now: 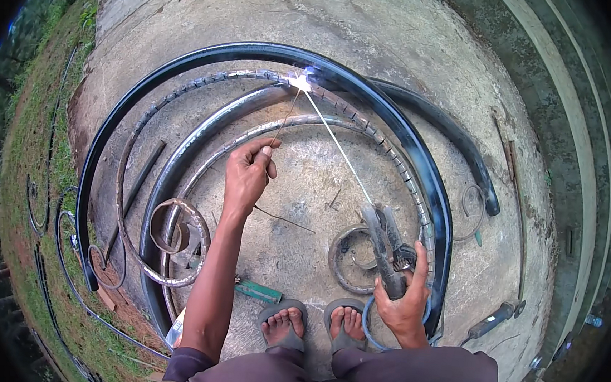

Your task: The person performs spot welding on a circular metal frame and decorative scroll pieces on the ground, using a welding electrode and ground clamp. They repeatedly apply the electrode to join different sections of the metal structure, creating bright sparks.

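Observation:
My right hand (405, 310) grips a dark electrode holder (386, 262) by its handle, low on the right. From its jaws a pale welding electrode (336, 144) slants up to a bright arc (300, 82). The arc burns on a notched curved metal bar (228, 75), hiding the metal there. Between thumb and fingers, my left hand (247, 172) pinches a thin metal rod (287, 118), its far end reaching the arc. Around the notched bar sweeps a large black curved tube (208, 57). Another bent pipe (203, 122) lies inside it.
Curled metal scrolls (347, 259) lie near my sandalled feet, beside a green box-like piece (258, 291). An angle grinder (492, 322) rests at the right on the concrete (347, 22). Cables (42, 271) run over grass at left; concrete steps (565, 89) rise at right.

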Motion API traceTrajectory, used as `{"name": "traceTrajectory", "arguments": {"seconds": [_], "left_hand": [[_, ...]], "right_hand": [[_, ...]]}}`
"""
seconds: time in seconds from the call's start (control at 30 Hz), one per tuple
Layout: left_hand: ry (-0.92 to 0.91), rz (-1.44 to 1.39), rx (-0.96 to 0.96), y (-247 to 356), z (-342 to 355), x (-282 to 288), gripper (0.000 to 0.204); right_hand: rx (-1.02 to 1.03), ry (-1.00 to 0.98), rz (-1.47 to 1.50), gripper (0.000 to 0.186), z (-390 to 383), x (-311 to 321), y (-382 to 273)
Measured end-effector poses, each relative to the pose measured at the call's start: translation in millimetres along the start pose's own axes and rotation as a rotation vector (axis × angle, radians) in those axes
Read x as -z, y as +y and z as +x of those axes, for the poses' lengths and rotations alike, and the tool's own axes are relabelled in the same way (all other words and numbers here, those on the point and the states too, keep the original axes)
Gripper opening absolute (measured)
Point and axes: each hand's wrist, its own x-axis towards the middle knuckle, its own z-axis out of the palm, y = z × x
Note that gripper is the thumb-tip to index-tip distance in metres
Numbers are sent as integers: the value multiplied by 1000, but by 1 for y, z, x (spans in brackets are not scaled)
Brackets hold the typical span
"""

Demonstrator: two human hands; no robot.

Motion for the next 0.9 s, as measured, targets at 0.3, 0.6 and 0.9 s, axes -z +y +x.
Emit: {"name": "traceTrajectory", "arguments": {"seconds": [0.3, 0.6, 0.9], "left_hand": [[31, 54, -23, 24, -19, 1, 23], [-165, 80, 16, 27, -39, -16, 25], [-145, 29, 15, 18, -32, -24, 26]], "right_hand": [[-4, 13, 9, 93, -8, 10, 1], [-245, 103, 83, 96, -59, 45, 17], [-120, 80, -60, 95, -64, 42, 21]]}}
